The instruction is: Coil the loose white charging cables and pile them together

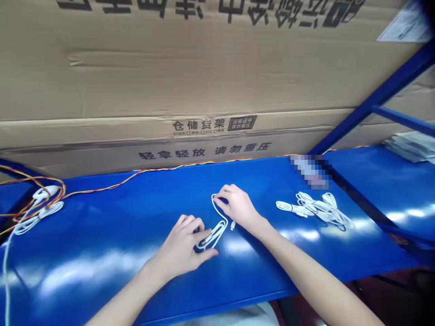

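A white cable lies partly coiled on the blue shelf top in the middle of the view. My left hand pinches the lower end of the coil, fingers curled over the looped strands. My right hand grips the upper loop of the same cable, fingers closed on it. A small plug end of the cable sticks out below my right hand.
A pile of several white cables lies to the right. More white cable and red-yellow wires run along the left and back edge. Large cardboard boxes form a wall behind. A blue frame beam rises at the right.
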{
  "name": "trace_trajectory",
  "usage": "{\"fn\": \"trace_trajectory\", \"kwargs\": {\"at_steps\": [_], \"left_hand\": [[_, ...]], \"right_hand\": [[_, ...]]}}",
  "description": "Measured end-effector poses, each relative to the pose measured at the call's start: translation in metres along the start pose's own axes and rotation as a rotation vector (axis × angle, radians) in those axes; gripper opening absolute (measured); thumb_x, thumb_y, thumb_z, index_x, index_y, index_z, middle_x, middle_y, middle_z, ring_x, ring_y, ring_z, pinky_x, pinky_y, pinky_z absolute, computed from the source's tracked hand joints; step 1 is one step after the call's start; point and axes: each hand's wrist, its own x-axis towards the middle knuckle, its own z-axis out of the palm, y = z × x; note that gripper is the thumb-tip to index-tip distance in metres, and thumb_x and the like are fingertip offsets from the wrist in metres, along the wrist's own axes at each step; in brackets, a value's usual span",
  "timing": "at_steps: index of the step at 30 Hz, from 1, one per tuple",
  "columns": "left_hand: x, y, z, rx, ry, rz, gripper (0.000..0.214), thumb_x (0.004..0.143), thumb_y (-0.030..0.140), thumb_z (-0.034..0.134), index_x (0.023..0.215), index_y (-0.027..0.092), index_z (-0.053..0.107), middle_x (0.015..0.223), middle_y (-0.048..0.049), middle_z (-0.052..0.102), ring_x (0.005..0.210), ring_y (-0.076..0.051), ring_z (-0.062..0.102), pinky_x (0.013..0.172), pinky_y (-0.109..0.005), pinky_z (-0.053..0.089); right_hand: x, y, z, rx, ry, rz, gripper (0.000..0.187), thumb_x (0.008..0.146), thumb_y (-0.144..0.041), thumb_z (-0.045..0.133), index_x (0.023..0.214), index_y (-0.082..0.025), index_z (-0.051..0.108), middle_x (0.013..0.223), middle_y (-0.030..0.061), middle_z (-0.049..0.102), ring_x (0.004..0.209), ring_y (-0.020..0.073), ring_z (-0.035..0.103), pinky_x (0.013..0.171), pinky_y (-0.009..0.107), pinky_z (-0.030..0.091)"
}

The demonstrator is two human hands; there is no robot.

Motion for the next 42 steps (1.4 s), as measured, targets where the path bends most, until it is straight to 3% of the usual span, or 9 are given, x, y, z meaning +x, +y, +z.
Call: {"fn": "trace_trajectory", "kwargs": {"at_steps": [4, 8, 14, 18, 22, 28, 33, 38, 42], "left_hand": [[-0.001, 0.001, 0.01, -0.075, -0.039, -0.114, 0.024, 0.094, 0.033, 0.073, 0.116, 0.028, 0.075, 0.098, -0.0055, 0.062, 0.088, -0.022, 0.055, 0.077, -0.039, 0.041], [-0.004, 0.002, 0.016, -0.135, -0.018, -0.117, 0.017, 0.096, 0.022, 0.067, 0.111, 0.023, 0.074, 0.102, -0.0072, 0.059, 0.093, -0.023, 0.054, 0.078, -0.036, 0.046], [-0.006, 0.002, 0.017, -0.13, -0.009, -0.032, 0.019, 0.102, 0.016, 0.054, 0.113, 0.021, 0.068, 0.102, -0.0065, 0.055, 0.094, -0.021, 0.051, 0.078, -0.033, 0.046], [-0.004, 0.0, 0.014, -0.132, -0.044, 0.007, 0.019, 0.103, 0.014, 0.051, 0.111, 0.02, 0.068, 0.104, -0.0067, 0.053, 0.097, -0.021, 0.05, 0.082, -0.033, 0.048], [-0.003, 0.0, 0.013, -0.135, -0.025, 0.019, 0.021, 0.103, 0.015, 0.051, 0.113, 0.021, 0.069, 0.103, -0.0067, 0.055, 0.098, -0.021, 0.051, 0.083, -0.035, 0.049], [-0.003, -0.004, 0.017, -0.136, 0.083, 0.012, 0.028, 0.099, 0.015, 0.059, 0.125, 0.022, 0.069, 0.107, -0.0071, 0.061, 0.099, -0.022, 0.057, 0.086, -0.036, 0.053], [-0.002, -0.003, 0.013, 0.039, 0.153, 0.031, 0.031, 0.095, 0.024, 0.066, 0.126, 0.024, 0.071, 0.126, -0.0127, 0.061, 0.114, -0.031, 0.056, 0.092, -0.047, 0.051], [-0.002, 0.003, 0.012, 0.025, 0.109, 0.001, 0.022, 0.098, 0.024, 0.061, 0.116, 0.023, 0.074, 0.098, -0.0077, 0.064, 0.09, -0.023, 0.057, 0.078, -0.04, 0.046], [-0.002, 0.0, 0.009, 0.046, 0.074, 0.008, 0.021, 0.1, 0.031, 0.062, 0.116, 0.023, 0.075, 0.089, -0.0058, 0.062, 0.085, -0.023, 0.055, 0.076, -0.04, 0.044]], "right_hand": [[-0.009, -0.002, -0.024, 0.125, -0.106, -0.11, 0.017, 0.103, -0.026, 0.062, 0.103, -0.024, 0.08, 0.104, 0.0055, 0.075, 0.097, 0.0216, 0.064, 0.09, 0.037, 0.048], [-0.049, -0.022, -0.041, 0.055, -0.005, -0.047, 0.021, 0.105, -0.028, 0.057, 0.112, -0.023, 0.076, 0.107, 0.008, 0.075, 0.102, 0.0251, 0.063, 0.088, 0.042, 0.045], [-0.108, -0.059, -0.019, -0.132, 0.127, 0.039, 0.024, 0.103, -0.015, 0.053, 0.115, -0.017, 0.073, 0.094, 0.0102, 0.07, 0.086, 0.0244, 0.058, 0.075, 0.04, 0.04], [-0.11, -0.064, -0.01, -0.151, 0.085, 0.009, 0.027, 0.104, -0.013, 0.048, 0.122, -0.011, 0.069, 0.098, 0.012, 0.066, 0.091, 0.0257, 0.056, 0.078, 0.04, 0.043], [-0.104, -0.062, -0.005, -0.192, 0.03, -0.089, 0.036, 0.105, -0.029, 0.054, 0.131, -0.006, 0.063, 0.109, 0.0171, 0.064, 0.1, 0.0303, 0.054, 0.082, 0.043, 0.048], [-0.097, -0.054, 0.004, -0.25, -0.022, -0.252, 0.027, 0.097, -0.007, 0.055, 0.122, -0.007, 0.066, 0.101, 0.0131, 0.062, 0.094, 0.0274, 0.053, 0.08, 0.041, 0.049], [-0.097, -0.05, 0.001, -0.278, -0.026, -0.322, 0.027, 0.102, -0.014, 0.054, 0.127, -0.007, 0.063, 0.099, 0.0109, 0.062, 0.089, 0.0257, 0.053, 0.078, 0.04, 0.048], [-0.106, -0.055, 0.006, -0.341, 0.015, -0.3, 0.035, 0.1, -0.016, 0.058, 0.133, -0.003, 0.06, 0.101, 0.0137, 0.062, 0.091, 0.0283, 0.054, 0.075, 0.041, 0.047], [-0.108, -0.06, 0.011, -0.343, 0.027, -0.234, 0.037, 0.094, -0.007, 0.056, 0.13, -0.005, 0.062, 0.096, 0.0118, 0.061, 0.085, 0.0264, 0.052, 0.072, 0.04, 0.044]]}}
